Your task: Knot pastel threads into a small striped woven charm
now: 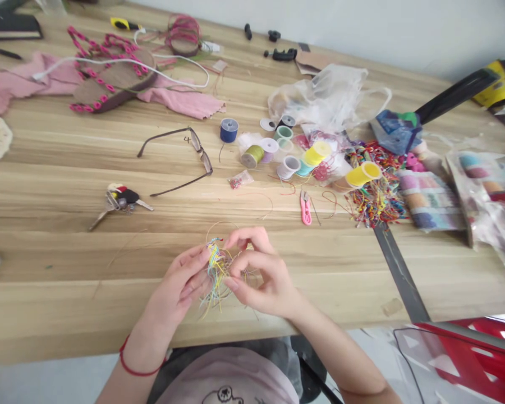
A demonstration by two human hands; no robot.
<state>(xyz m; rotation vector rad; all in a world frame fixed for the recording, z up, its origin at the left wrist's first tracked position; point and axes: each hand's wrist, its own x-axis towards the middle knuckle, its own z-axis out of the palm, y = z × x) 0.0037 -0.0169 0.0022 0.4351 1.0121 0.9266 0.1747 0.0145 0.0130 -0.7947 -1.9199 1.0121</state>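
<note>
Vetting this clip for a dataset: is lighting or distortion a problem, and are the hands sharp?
In the head view, light is soft and even, with faint shadows beneath the left hand and right hand; both look sharp. Glare shows on the plastic bag and the red glossy panel. The wide lens bends the wooden table toward the edges.

Across the wooden counter (59, 264) lie brown-framed eyeglasses (202, 161) beside a bunch of keys (120, 199). Farther along stand thread spools, among them a blue spool (229, 130), an olive spool (252, 156) and a yellow spool (364, 174), just in front of a crumpled plastic bag (320, 98). Pink snips (306, 209) rest near a heap of multicoloured thread scraps (376, 196), and a dark metal straightedge (399, 275) runs from that heap past the counter's edge. Beyond, a white cable (122, 60) crosses a brown oval piece studded with pink beads (113, 84), which lies on pink cloth (180, 101).
</note>
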